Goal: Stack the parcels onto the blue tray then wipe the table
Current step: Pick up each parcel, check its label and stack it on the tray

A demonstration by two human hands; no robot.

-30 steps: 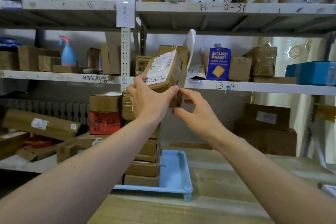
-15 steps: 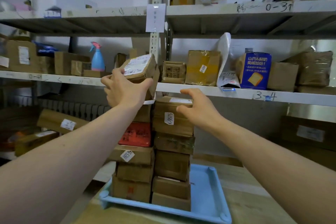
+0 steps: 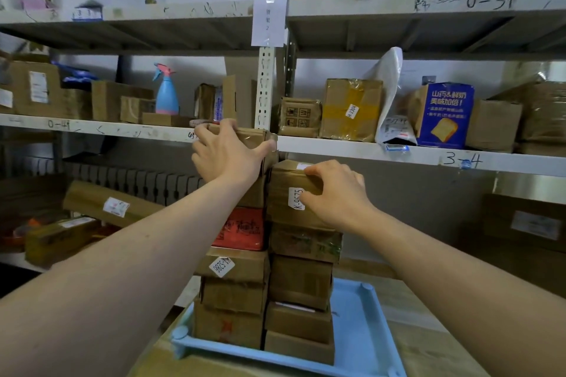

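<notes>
Two tall stacks of brown cardboard parcels stand side by side on the blue tray (image 3: 356, 333) on the wooden table. My left hand (image 3: 228, 156) grips a small brown parcel (image 3: 254, 139) resting on top of the left stack, above a red parcel (image 3: 243, 228). My right hand (image 3: 335, 193) presses flat against the top parcel of the right stack, the one labelled K-0575 (image 3: 284, 193), with fingers over its upper edge. Both forearms hide parts of the stacks.
Metal shelving (image 3: 398, 153) behind the stacks carries many boxes, a blue snack carton (image 3: 444, 115) and a blue spray bottle (image 3: 167, 92). More parcels lie on a low shelf at left (image 3: 101, 203). A large box stands at right (image 3: 526, 223).
My left hand has lowered the small parcel onto the top of the left stack. My right hand has moved onto the top parcel of the right stack. The view has come closer.
</notes>
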